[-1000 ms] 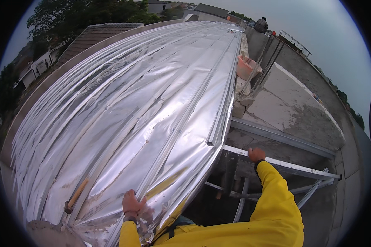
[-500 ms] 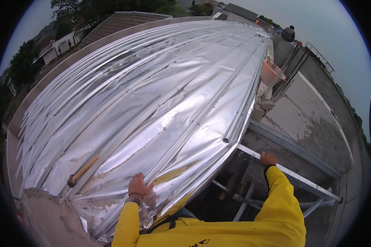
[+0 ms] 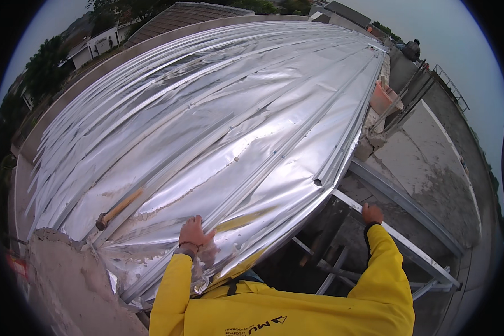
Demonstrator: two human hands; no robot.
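Note:
Silvery foil sheeting [image 3: 274, 131] covers the sloping roof, with long metal battens [image 3: 246, 196] running over it. My left hand [image 3: 195, 234] presses on the foil against one of these battens, thumb spread away from the fingers and nothing lifted. At my right, my right hand [image 3: 372, 213] is closed over the top of a light metal truss beam [image 3: 407, 242] beside the foil's edge. A hammer [image 3: 122, 206] with a wooden handle lies between battens, left of and beyond my left hand. Both arms are in yellow sleeves.
An open gap [image 3: 313, 252] with crossing metal members lies below the truss beam. A rough cement wall end [image 3: 61, 280] stands at the lower left. An orange bucket [image 3: 383, 99] sits along the right-hand wall. Farther off, a person [image 3: 411, 50] is on that wall.
The whole view has shifted, so the roof appears slightly farther right and higher. Both hands stay at the same places on the batten and the beam.

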